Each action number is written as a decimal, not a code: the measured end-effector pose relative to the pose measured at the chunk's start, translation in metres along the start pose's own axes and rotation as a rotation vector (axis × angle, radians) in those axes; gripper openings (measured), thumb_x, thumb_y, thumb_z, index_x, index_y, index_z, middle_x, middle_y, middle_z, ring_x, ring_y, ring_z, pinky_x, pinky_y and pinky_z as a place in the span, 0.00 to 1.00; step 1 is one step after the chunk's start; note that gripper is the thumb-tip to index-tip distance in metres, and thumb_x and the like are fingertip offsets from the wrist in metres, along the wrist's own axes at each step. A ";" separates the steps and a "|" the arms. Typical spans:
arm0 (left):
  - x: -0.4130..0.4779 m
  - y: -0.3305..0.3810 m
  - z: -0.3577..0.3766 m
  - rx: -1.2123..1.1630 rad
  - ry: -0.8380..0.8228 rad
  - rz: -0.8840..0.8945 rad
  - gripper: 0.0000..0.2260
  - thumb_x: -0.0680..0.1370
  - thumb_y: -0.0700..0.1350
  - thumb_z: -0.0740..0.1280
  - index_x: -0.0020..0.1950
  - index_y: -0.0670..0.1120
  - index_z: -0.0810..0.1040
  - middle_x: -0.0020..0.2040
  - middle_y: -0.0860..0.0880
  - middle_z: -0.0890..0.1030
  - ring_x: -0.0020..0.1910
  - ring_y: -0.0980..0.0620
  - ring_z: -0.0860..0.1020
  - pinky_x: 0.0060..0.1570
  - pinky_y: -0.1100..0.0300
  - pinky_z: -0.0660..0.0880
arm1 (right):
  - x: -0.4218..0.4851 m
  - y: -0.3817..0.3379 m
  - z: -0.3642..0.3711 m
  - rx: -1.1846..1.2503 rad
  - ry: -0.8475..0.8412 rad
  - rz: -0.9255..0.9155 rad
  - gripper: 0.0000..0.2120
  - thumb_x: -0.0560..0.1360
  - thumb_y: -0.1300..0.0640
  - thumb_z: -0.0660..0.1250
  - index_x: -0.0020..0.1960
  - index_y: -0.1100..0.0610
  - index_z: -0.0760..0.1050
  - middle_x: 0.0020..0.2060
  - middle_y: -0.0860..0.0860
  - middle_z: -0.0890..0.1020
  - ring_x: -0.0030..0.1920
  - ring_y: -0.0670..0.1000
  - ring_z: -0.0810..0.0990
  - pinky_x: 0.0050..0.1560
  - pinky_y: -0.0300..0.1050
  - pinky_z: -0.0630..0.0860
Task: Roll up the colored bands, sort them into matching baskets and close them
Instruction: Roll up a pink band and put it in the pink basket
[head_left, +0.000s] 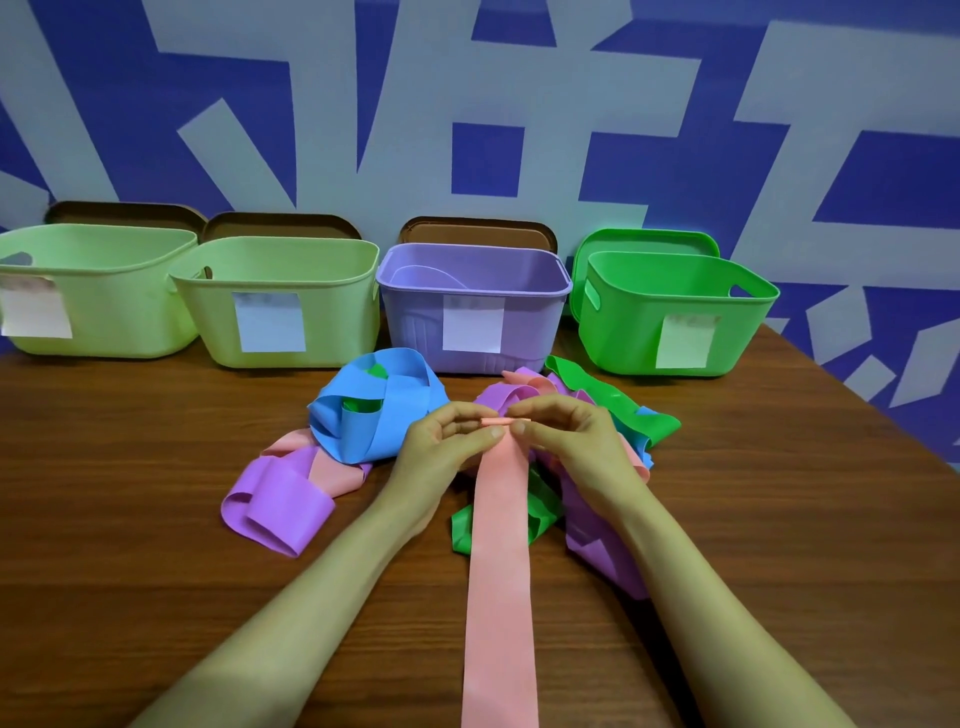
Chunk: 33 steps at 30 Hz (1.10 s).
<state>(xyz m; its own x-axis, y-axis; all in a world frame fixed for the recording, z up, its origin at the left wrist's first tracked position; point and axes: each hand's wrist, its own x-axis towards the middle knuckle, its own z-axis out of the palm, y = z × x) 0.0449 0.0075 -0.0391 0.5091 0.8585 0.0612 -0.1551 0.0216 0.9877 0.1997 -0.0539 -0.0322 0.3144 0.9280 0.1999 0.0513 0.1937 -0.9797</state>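
Note:
A long pink band (500, 582) runs from the table's near edge up to my hands, its far end curled into a small tight roll. My left hand (441, 441) and my right hand (566, 441) each pinch one side of that roll. Behind and around them lies a tangled heap: a blue band (374, 410), a purple band (280, 504), a green band (618, 400). Along the back stand two pale green baskets (93, 291) (280, 301), a purple basket (472, 306) and a bright green basket (670, 312), all open, each with a paper label.
Brown lids (124, 213) (280, 224) (478, 228) lean against the wall behind the first three baskets, a green lid (644, 240) behind the fourth. The wooden table (130, 467) shows bare wood left and right of the heap. Its right edge slants off at the far right.

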 end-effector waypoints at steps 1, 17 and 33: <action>0.000 0.000 0.000 0.001 0.003 0.002 0.06 0.74 0.40 0.71 0.51 0.45 0.80 0.47 0.46 0.83 0.47 0.53 0.82 0.45 0.60 0.78 | 0.000 0.000 0.000 -0.007 0.000 -0.004 0.09 0.70 0.72 0.70 0.47 0.62 0.82 0.57 0.61 0.80 0.46 0.45 0.83 0.44 0.35 0.77; 0.001 -0.006 -0.003 -0.021 0.016 -0.003 0.07 0.74 0.35 0.70 0.49 0.45 0.81 0.49 0.46 0.82 0.49 0.52 0.80 0.47 0.59 0.78 | -0.003 0.000 0.002 -0.008 -0.066 0.084 0.03 0.74 0.64 0.70 0.45 0.59 0.81 0.39 0.52 0.82 0.36 0.41 0.78 0.37 0.34 0.74; 0.001 -0.004 -0.001 -0.122 0.041 -0.066 0.05 0.75 0.37 0.69 0.49 0.41 0.79 0.45 0.46 0.85 0.47 0.50 0.83 0.47 0.60 0.80 | -0.001 0.001 0.002 -0.024 0.000 0.028 0.11 0.66 0.72 0.74 0.45 0.62 0.79 0.58 0.59 0.80 0.44 0.46 0.83 0.44 0.37 0.79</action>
<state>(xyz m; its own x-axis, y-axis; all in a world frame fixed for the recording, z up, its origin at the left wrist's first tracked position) 0.0455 0.0088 -0.0433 0.4870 0.8733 -0.0115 -0.2253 0.1383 0.9644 0.1979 -0.0540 -0.0337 0.3163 0.9328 0.1727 0.0657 0.1601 -0.9849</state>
